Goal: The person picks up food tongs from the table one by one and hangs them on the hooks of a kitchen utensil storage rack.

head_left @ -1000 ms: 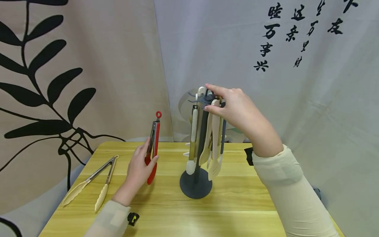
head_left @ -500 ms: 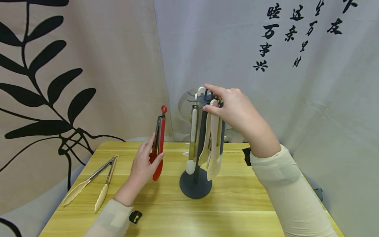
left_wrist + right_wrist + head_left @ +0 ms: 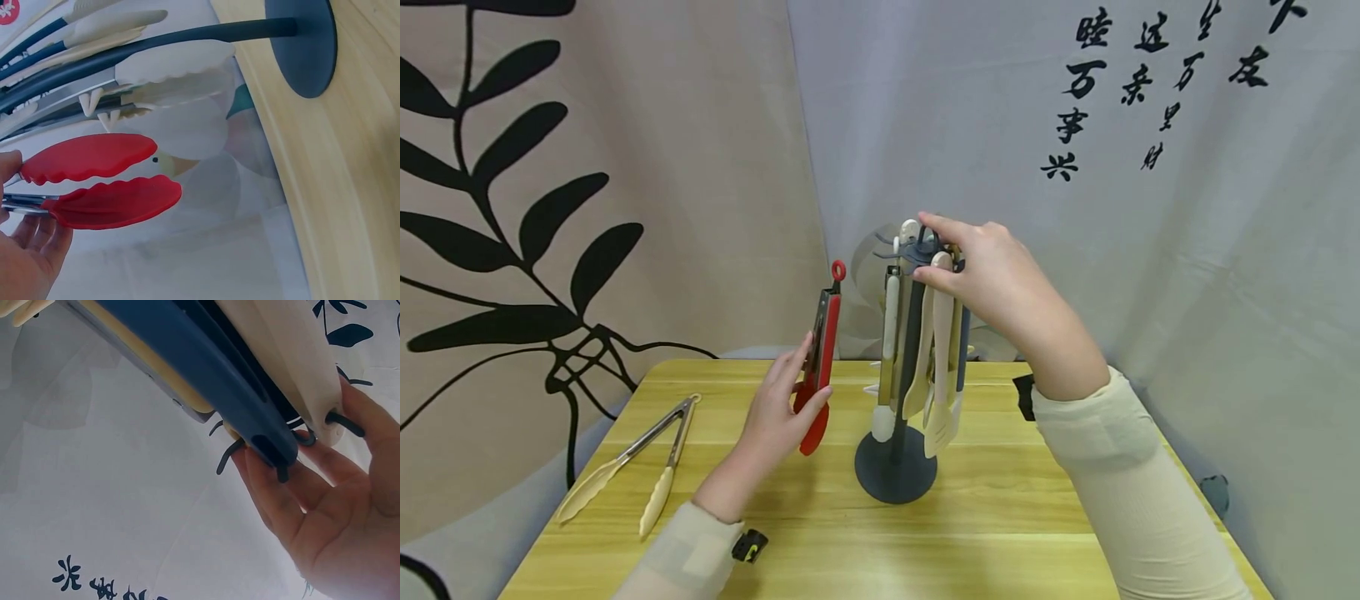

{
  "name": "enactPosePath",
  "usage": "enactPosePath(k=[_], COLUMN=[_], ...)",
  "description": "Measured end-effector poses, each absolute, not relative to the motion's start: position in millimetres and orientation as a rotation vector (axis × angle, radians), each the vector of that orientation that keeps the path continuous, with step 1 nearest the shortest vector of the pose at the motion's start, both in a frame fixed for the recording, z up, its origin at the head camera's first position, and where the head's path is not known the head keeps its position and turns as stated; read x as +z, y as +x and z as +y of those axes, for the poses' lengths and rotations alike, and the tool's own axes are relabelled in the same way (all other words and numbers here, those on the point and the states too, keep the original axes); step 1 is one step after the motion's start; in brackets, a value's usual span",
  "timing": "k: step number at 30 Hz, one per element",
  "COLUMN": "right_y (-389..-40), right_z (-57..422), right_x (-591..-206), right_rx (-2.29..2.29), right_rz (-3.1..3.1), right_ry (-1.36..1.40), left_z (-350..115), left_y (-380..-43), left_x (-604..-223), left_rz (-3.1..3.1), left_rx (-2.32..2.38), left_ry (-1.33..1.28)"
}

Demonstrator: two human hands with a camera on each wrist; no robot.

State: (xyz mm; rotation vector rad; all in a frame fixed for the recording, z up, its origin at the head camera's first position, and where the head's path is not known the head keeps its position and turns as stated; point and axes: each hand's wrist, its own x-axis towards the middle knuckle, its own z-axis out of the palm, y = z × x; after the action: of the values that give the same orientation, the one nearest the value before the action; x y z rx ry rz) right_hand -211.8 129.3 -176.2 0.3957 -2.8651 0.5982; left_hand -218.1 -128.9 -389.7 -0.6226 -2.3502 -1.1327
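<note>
My left hand (image 3: 771, 421) holds red-tipped kitchen tongs (image 3: 829, 333) upright off the table, ring end up, just left of the utensil stand. In the left wrist view the red scalloped tips (image 3: 119, 203) lie a little apart, with the thumb and fingers either side. My right hand (image 3: 992, 271) grips the top of the dark utensil stand (image 3: 915, 333), thumb in front. Cream spatulas (image 3: 942, 425) and other tools hang from it. In the right wrist view a blue handle (image 3: 225, 381) and a cream handle (image 3: 294, 356) hang on hooks beside the fingers.
Cream-tipped metal tongs (image 3: 658, 496) lie spread on the wooden table (image 3: 1000, 533) at the left. Bare hooks (image 3: 886, 256) stick out on the stand's left side. The round stand base (image 3: 895, 479) rests near the table's middle. A printed curtain (image 3: 715, 167) hangs behind.
My left hand has moved right and slightly up with the red tongs, closer to the stand. My right hand stays at the stand's top, almost still.
</note>
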Motion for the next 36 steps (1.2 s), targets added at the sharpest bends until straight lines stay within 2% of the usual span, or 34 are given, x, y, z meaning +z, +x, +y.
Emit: enactPosePath(k=[36], right_y=[-209], right_z=[124], right_x=[-175], right_rx=[0.579], right_rz=[-2.832], right_ry=[0.359], left_z=[-109], left_y=[-215], left_x=[-366], left_rz=[-2.296], left_rx=[-1.266], left_ry=[-0.718])
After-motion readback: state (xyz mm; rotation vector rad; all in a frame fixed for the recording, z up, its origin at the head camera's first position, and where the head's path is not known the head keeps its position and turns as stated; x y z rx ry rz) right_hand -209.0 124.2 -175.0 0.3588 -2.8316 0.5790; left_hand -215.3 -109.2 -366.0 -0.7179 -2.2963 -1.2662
